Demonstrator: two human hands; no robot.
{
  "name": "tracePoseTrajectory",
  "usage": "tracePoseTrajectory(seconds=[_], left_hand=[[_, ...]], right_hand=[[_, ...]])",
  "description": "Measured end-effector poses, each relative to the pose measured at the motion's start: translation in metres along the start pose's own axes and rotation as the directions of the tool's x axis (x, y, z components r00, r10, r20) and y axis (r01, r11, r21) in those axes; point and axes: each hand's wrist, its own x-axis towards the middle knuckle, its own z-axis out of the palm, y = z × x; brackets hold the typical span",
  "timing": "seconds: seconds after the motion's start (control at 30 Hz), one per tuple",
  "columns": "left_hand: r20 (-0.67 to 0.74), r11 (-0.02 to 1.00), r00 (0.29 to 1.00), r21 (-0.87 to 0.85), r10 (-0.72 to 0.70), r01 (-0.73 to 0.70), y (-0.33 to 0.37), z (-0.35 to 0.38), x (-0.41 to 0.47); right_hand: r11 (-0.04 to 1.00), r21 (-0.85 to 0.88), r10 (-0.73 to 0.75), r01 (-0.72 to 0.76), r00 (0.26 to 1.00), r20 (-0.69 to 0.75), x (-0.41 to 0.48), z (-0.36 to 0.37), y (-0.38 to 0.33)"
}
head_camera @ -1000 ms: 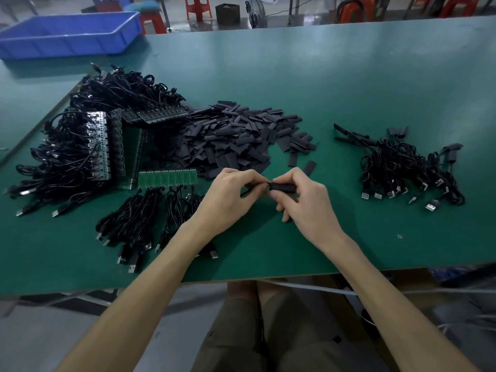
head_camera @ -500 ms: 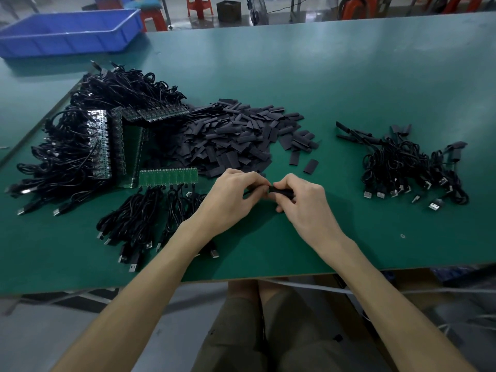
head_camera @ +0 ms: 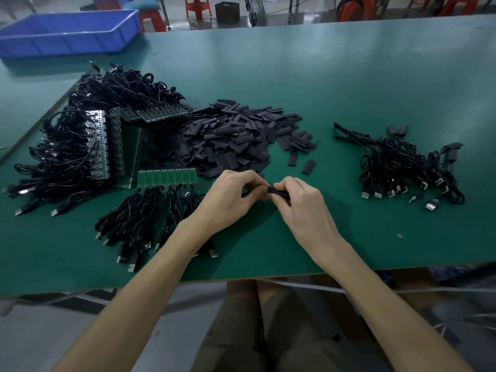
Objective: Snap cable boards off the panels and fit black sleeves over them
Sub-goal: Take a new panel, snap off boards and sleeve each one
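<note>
Pinching with both hands, the person works just in front of the heap of black sleeves [head_camera: 236, 140], at its near edge. The left hand [head_camera: 230, 200] has its fingers curled, with thumb and fingertips closed on a thin black cable [head_camera: 244, 194] that runs toward the right hand. The right hand [head_camera: 303, 208] is curled too, thumb and forefinger gripping one black sleeve [head_camera: 279, 193]. This sleeve lies roughly level between the two hands, over the green table [head_camera: 349, 76]. Whether a board sits inside the sleeve cannot be told, because the fingers hide its ends.

Just beside the heap's near-left edge, a green panel [head_camera: 166, 178] of small boards lies flat. Bundled black cables [head_camera: 139, 224] trail from the panel's near side. Farther left of the heap is a stack of panels [head_camera: 107, 146] tangled in more cable. Just off the heap's right edge, two loose sleeves [head_camera: 308, 167] lie apart from it. Well to the right of the heap sits a pile of sleeved cables [head_camera: 408, 170], its USB plugs toward the near side. Far behind the heap and to its left stands a blue bin [head_camera: 67, 30].
</note>
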Motion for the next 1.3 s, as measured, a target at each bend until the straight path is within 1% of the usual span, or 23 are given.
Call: tracePoseTrajectory(seconds=[0.27, 0.4, 0.6, 0.8, 0.87, 0.97, 1.07, 1.13, 1.17, 1.23, 1.3], left_hand=[[0.060, 0.994, 0.996, -0.088, -0.064, 0.069, 0.001, -0.001, 0.001], [0.079, 0.976, 0.991, -0.179, -0.109, 0.121, 0.001, -0.002, 0.000], [0.099, 0.963, 0.987, -0.226, -0.124, 0.144, -0.001, -0.003, 0.001], [0.110, 0.957, 0.986, -0.248, -0.123, 0.147, -0.003, -0.002, 0.000], [0.109, 0.954, 0.987, -0.264, -0.119, 0.144, -0.002, -0.002, 0.000], [0.067, 0.946, 0.991, -0.297, -0.117, 0.132, -0.001, -0.003, 0.001], [0.073, 0.956, 0.990, -0.262, -0.118, 0.133, -0.001, -0.003, 0.003], [0.075, 0.963, 0.991, -0.239, -0.111, 0.126, -0.002, -0.001, 0.003], [0.059, 0.966, 0.993, -0.231, -0.107, 0.118, -0.002, -0.001, 0.003], [0.009, 0.977, 0.996, -0.194, -0.089, 0.089, -0.001, 0.000, 0.001], [-0.036, 0.994, 0.998, -0.094, -0.052, 0.048, 0.000, 0.001, 0.000]], right_hand=[[0.998, -0.060, -0.024, 0.023, 1.000, -0.015, 0.000, -0.002, -0.003], [0.997, -0.058, -0.049, 0.047, 0.998, -0.028, 0.002, -0.004, -0.004], [0.995, -0.047, -0.084, 0.082, 0.996, -0.037, 0.002, -0.003, -0.003], [0.998, 0.038, -0.058, 0.058, 0.998, -0.015, 0.003, -0.003, 0.001], [0.993, 0.115, -0.017, 0.019, 1.000, -0.017, 0.004, -0.004, 0.003], [0.977, 0.214, 0.022, -0.017, 1.000, -0.022, 0.007, -0.005, 0.006], [0.973, 0.230, 0.017, -0.009, 0.999, -0.031, 0.007, -0.005, 0.007], [0.961, 0.278, 0.028, -0.017, 0.999, -0.033, 0.007, -0.006, 0.009], [0.947, 0.319, 0.052, -0.044, 0.998, -0.017, 0.008, -0.007, 0.010], [0.892, 0.428, 0.137, -0.147, 0.989, 0.056, 0.009, -0.008, 0.012], [0.834, 0.498, 0.206, -0.238, 0.971, 0.120, 0.011, -0.009, 0.014]])
